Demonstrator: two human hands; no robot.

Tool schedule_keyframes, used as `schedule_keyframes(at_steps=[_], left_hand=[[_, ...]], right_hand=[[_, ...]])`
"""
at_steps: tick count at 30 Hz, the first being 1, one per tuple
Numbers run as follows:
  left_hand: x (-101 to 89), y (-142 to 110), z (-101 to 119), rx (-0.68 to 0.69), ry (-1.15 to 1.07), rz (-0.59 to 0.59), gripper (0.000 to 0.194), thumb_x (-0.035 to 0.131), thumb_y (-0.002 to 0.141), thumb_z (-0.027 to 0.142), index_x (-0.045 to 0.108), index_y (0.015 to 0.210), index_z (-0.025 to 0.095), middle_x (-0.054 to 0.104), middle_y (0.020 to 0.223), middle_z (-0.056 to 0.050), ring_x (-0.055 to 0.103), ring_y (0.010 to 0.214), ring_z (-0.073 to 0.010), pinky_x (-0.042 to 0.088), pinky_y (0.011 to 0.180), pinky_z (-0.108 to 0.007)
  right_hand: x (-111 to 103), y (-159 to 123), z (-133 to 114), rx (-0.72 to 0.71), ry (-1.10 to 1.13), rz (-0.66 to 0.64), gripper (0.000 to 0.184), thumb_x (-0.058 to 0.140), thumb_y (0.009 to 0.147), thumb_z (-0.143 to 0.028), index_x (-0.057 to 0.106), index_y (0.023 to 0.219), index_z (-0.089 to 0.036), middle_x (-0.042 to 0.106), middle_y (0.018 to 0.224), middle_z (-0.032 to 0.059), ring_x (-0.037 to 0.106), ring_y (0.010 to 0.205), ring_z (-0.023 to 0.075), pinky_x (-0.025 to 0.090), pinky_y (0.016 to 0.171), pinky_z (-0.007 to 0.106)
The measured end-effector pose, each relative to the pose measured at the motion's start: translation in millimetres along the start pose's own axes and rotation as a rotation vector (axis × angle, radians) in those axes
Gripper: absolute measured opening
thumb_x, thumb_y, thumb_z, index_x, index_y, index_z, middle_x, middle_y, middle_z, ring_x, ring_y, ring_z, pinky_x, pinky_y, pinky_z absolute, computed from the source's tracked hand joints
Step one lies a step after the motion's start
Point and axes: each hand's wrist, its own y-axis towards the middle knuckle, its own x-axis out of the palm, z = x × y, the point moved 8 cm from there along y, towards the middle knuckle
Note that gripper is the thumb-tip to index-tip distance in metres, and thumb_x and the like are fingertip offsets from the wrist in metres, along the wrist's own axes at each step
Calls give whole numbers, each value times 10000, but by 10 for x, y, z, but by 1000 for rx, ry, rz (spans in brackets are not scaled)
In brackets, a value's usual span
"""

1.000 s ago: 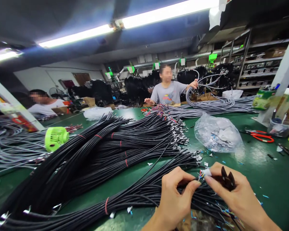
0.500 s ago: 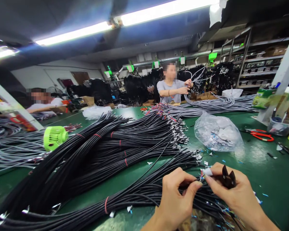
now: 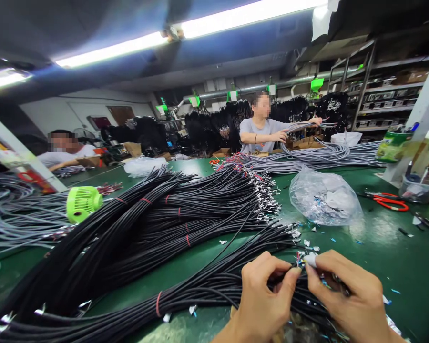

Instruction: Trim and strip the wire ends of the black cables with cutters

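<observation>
My left hand (image 3: pixel 266 286) pinches the end of a black cable between thumb and forefinger. Thin coloured wires (image 3: pixel 299 259) fan out of that end. Thumb and index finger of my right hand (image 3: pixel 346 286) close at these wires, with a white wrap (image 3: pixel 310 259) around the index fingertip. A dark tool (image 3: pixel 344 287) rests inside the right palm, mostly hidden by the fingers. Below and left of the hands lies a bundle of black cables (image 3: pixel 186 295), tied with a red band (image 3: pixel 158 303). More stripped cable ends lie under the right hand, partly covered.
Large bundles of black cables (image 3: pixel 128 228) fill the green table's left and middle. A clear plastic bag (image 3: pixel 325 197) of scraps sits beyond my hands. Red-handled pliers (image 3: pixel 389 201) lie right, below a green can (image 3: pixel 393 145). A green fan (image 3: pixel 83 204) stands left. Across the table, a co-worker (image 3: pixel 259 128) handles grey cables.
My right hand has rolled over, so the dark two-pointed tool in its palm is now mostly hidden. My left hand keeps its pinch. Across the table, the co-worker has stretched the grey cables rightward.
</observation>
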Motion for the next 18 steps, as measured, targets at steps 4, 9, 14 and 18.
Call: schedule_keyframes(at_steps=[4,9,14,18], left_hand=[[-14,0,-45,-51,-5,6,190,614,789,189,664,616,129,600,529,-27,537,474,-110,393,463,-197],[-11,12,-121,-117,-41,-2,200,613,800,223,671,632,132,610,548,-32,550,480,-116,410,457,-199],[-18,12,-96,-81,-35,9,180,618,792,210,668,639,131,603,559,-31,557,500,-121,423,479,-205],[-26,3,-55,-55,-22,16,174,622,784,199,659,629,128,588,548,-25,537,485,-114,403,467,-201]], right_hand=[[-66,-152,-115,-273,-177,88,233,656,767,-63,639,977,-163,723,773,56,670,618,158,510,617,275],[-2,-109,-265,-388,-64,-36,195,575,824,-73,640,985,-161,716,679,40,689,584,164,509,528,257],[-84,29,-191,-169,-72,50,138,619,793,-74,608,881,-180,659,647,6,620,512,109,473,496,220],[-92,54,-105,-74,-80,56,132,635,790,-99,586,867,-194,628,643,-9,566,482,95,442,470,219]])
